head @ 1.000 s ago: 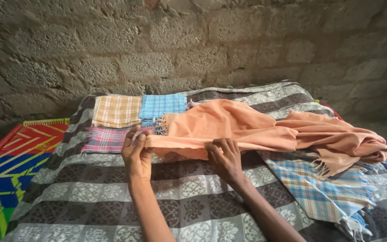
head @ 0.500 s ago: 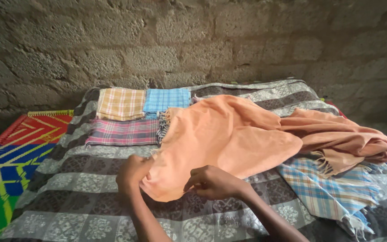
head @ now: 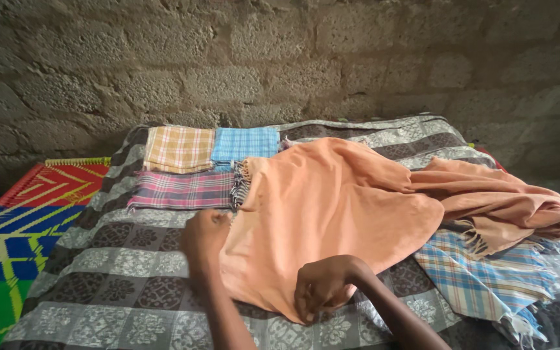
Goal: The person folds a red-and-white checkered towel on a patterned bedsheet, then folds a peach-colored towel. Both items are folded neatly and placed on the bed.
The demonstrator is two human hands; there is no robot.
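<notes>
two hands (head: 205, 236) (head: 322, 288) on one orange cloth (head: 332, 201)

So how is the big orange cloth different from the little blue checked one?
The orange cloth is plain, large and half spread, its far end bunched up; the blue checked cloth is patterned, small and folded flat into a neat square. Both hands, left and right, touch the orange one; the blue lies untouched. Both rest on the patterned grey blanket.

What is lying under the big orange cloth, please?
The orange cloth lies on a grey patterned blanket. Its right part overlaps a blue checked cloth, and its top left edge covers part of a pink checked cloth. Anything else beneath is hidden.
</notes>
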